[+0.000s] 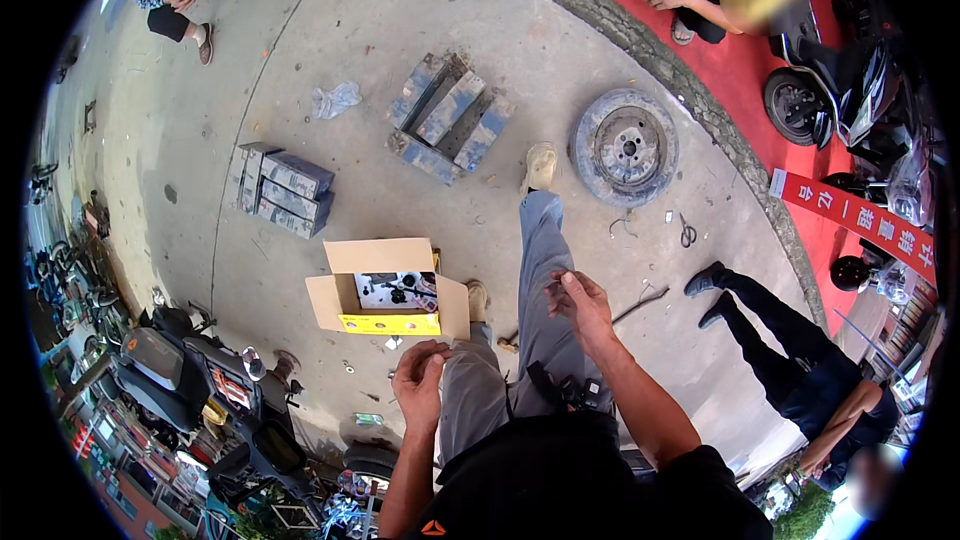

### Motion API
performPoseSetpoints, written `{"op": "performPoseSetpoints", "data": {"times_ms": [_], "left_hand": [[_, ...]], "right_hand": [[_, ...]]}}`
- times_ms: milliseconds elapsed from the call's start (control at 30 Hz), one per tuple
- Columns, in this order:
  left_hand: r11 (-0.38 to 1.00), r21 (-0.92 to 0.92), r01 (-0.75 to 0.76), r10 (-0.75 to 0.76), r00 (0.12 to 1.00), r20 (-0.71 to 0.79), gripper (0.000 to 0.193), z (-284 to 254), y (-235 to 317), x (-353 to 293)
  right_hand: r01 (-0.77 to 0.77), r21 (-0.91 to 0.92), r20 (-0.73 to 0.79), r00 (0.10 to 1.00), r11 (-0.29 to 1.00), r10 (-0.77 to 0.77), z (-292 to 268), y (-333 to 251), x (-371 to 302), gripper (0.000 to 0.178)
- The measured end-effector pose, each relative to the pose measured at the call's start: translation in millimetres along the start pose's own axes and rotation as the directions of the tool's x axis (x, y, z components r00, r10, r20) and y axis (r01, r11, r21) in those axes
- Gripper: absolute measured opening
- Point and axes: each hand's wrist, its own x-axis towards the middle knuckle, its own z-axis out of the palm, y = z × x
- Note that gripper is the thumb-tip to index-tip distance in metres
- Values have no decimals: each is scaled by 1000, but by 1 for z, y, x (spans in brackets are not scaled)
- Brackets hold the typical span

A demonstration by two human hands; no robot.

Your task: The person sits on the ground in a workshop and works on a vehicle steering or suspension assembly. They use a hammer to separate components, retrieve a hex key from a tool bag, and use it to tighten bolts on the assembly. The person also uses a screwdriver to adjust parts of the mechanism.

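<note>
My left hand hangs just in front of an opened cardboard box, its fingers curled in toward the thumb. Farther right, my right hand is held over my grey trouser leg, thumb and fingers drawn together. Whatever either hand may hold is hidden or too small to name. The box stands on the ground with its flaps spread and a yellow front side. Inside it lie black parts on a white lining. Neither hand touches the box.
Beyond the box are a stack of grey battery-like blocks, a dirty metal case and a wheel with a tyre. Scissors and a stick lie to the right. A scooter stands left. Several people are around.
</note>
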Motion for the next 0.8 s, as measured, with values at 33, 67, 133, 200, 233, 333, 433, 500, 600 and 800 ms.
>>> {"op": "performPoseSetpoints", "data": {"times_ms": [33, 67, 133, 200, 233, 333, 433, 500, 600, 800], "left_hand": [[999, 15, -42, 42, 999, -15, 24, 19, 27, 13], [997, 19, -74, 75, 996, -50, 23, 34, 45, 27], [997, 34, -62, 66, 989, -135, 22, 71, 90, 50], [1000, 1, -28, 28, 986, -164, 21, 109, 131, 67], [999, -35, -25, 19, 988, -151, 20, 134, 152, 78], [997, -66, -34, 26, 993, -118, 21, 204, 220, 109], [979, -119, -168, 157, 982, -102, 23, 257, 289, 150], [972, -127, -196, 185, 978, -92, 23, 282, 338, 177], [942, -126, -310, 297, 949, -108, 22, 314, 410, 223], [886, -177, -428, 406, 902, -148, 21, 389, 574, 360]], "right_hand": [[-21, 15, 36, 999, 1000, 20, 7, -20, 20, 35], [-47, 53, 46, 998, 997, 45, 13, -41, 46, 34], [-123, 115, 75, 991, 986, 115, 29, -96, 85, 33], [-44, 76, 116, 993, 996, 35, 47, -171, 103, 32], [12, 50, 150, 988, 999, -20, 59, -214, 116, 31], [108, -84, 198, 976, 991, -90, 73, -327, 142, 32], [226, -139, 254, 949, 964, -186, 104, -441, 161, 33], [306, -155, 276, 926, 939, -256, 125, -506, 172, 33], [355, -73, 323, 893, 932, -314, 165, -593, 187, 32], [382, 109, 326, 858, 918, -396, 225, -750, 262, 36]]}}
